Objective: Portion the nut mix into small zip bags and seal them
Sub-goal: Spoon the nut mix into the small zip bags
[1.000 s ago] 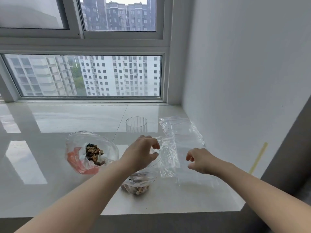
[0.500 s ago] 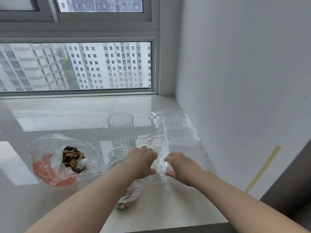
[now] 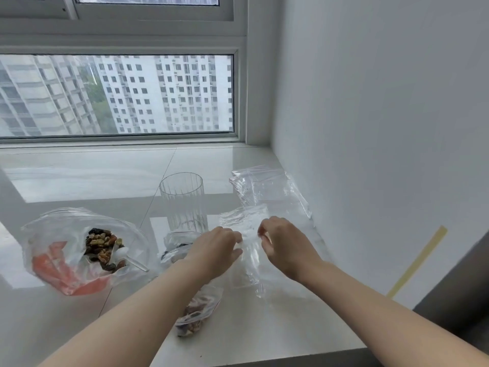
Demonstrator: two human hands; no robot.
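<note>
Around your hands, a ribbed clear glass (image 3: 182,201) stands upright on the white bench (image 3: 79,176), at about 11 o'clock from your left hand (image 3: 215,251) and near it. Farther out at 9 o'clock lies the big open bag (image 3: 79,250) with red print, and the nut mix (image 3: 102,247) sits heaped in its mouth with a clear plastic spoon (image 3: 129,256) resting against the pile. A stack of empty zip bags (image 3: 267,186) lies flat at 12 o'clock from your right hand (image 3: 284,247), close to the wall. A yellow tape strip (image 3: 418,263) runs slantwise down that wall at 3 o'clock.

Your left forearm crosses over two filled small bags: one (image 3: 197,313) pokes out beneath the arm at 6 o'clock, showing brown and dark nuts through the plastic, and another (image 3: 176,247) lies just behind your left hand, touching the foot of the glass.

The small zip bag (image 3: 247,260) you are working on lies between your two hands, clear, crinkled and apparently empty. Both hands have curled fingers pinching its upper part, left hand on its left side, right hand on its right.
</note>
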